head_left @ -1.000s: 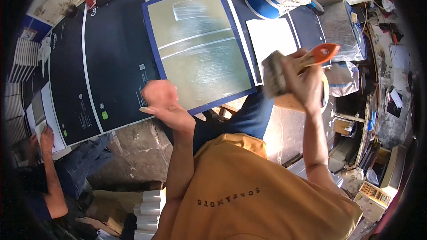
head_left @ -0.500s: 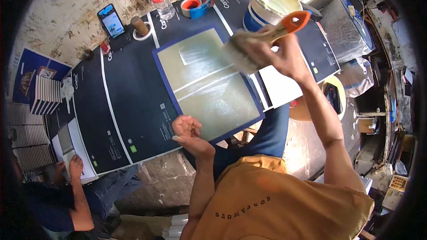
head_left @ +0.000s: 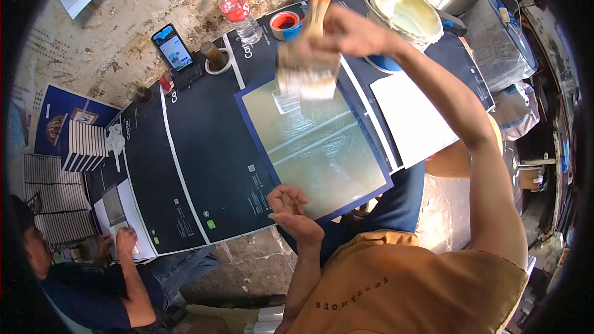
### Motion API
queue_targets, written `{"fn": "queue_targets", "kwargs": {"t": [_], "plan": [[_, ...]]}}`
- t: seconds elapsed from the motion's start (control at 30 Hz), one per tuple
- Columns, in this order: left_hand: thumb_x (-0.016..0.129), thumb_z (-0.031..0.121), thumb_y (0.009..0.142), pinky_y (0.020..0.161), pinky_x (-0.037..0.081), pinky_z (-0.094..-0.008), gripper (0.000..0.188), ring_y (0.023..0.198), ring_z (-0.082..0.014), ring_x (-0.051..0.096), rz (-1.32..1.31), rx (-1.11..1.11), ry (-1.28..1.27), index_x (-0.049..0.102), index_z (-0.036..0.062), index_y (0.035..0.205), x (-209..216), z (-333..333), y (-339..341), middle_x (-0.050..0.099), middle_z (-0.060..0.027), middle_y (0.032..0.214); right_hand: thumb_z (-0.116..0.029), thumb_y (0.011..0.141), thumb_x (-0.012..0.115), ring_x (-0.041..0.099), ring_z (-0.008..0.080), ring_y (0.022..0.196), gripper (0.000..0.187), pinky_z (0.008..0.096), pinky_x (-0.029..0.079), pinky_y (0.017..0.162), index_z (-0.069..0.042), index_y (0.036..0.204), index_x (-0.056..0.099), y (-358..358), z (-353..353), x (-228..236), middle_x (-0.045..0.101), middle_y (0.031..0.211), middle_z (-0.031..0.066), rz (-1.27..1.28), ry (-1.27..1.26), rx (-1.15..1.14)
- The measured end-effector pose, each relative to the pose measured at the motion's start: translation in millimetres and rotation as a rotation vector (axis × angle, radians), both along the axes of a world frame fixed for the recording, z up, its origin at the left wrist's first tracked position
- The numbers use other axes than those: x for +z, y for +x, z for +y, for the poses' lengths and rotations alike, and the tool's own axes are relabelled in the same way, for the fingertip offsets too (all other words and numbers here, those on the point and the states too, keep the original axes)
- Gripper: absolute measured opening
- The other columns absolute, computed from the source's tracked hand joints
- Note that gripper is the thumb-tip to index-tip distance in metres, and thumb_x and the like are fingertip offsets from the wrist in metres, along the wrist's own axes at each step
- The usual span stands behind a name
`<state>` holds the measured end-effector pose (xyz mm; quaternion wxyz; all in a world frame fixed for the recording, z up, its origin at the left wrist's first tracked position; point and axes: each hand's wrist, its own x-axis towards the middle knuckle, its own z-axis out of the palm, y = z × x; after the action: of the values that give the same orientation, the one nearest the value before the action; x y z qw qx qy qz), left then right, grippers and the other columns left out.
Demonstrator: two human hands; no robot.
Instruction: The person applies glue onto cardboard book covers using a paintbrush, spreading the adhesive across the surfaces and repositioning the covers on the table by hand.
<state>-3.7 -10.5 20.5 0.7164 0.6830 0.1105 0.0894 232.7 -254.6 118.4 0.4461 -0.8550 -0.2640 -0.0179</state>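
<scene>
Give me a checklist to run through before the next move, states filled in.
1. Brush gripped in the right hand: ok.
2. Bristles evenly loaded: cannot tell, they are blurred.
3. Left hand free of tools: ok, palm up, fingers curled.
4. Blue-bordered panel free of streaks: not ok, whitish ones show.
5. Bucket upright and open: ok.

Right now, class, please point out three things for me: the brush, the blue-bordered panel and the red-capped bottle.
Brush point(head_left: 306, 74): head view, on its blurred bristles.
Blue-bordered panel point(head_left: 322, 164): head view, on its beige nearer section.
Red-capped bottle point(head_left: 235, 10): head view, on its red label.
</scene>
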Motion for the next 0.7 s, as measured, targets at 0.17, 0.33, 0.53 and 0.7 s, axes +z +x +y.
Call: {"fn": "queue_targets", "kwargs": {"t": [0.17,0.33,0.53,0.7], "plan": [[0.016,0.083,0.091,0.054,0.028,-0.0198,0.083,0.064,-0.0071,0.043,0.013,0.024,-0.064,0.049,0.008,0.102,2.7,-1.1,-0.6,0.046,0.0009,0.076,-0.034,0.089,0.071,0.066,0.0191,0.088,0.036,0.0342,0.052,0.081,-0.003,0.106,0.073,48.1,-27.9,-14.8,0.071,0.092,0.0101,0.071,-0.247,-0.11],[0.017,0.082,0.092,0.053,0.026,-0.0196,0.081,0.064,-0.0069,0.041,-0.002,0.043,-0.067,0.049,0.0079,0.101,2.7,-1.5,1.4,0.046,0.0007,0.076,-0.032,0.09,0.069,0.067,0.0198,0.092,0.037,0.0351,0.053,0.085,-0.003,0.112,0.071,69.4,-33.5,-4.5,0.072,0.097,0.0115,-0.094,-0.21,-0.129],[0.018,0.083,0.091,0.057,0.029,-0.0195,0.082,0.068,-0.0078,0.042,0.02,0.015,-0.105,0.048,0.0075,0.101,6.6,0.0,-3.1,0.046,-0.0004,0.077,-0.032,0.089,0.072,0.068,0.0196,0.092,0.037,0.0328,0.054,0.085,-0.002,0.11,0.072,65.5,-40.9,-13.0,0.072,0.098,0.011,0.065,-0.237,-0.004],[0.017,0.083,0.091,0.059,0.031,-0.0197,0.083,0.069,-0.0081,0.042,-0.001,0.04,-0.121,0.048,0.0066,0.102,-1.9,1.4,-3.3,0.046,-0.0009,0.078,-0.036,0.089,0.072,0.067,0.0225,0.096,0.04,0.0361,0.053,0.087,-0.004,0.112,0.07,48.9,-5.0,10.1,0.071,0.103,0.0139,0.031,-0.164,0.004]]}}
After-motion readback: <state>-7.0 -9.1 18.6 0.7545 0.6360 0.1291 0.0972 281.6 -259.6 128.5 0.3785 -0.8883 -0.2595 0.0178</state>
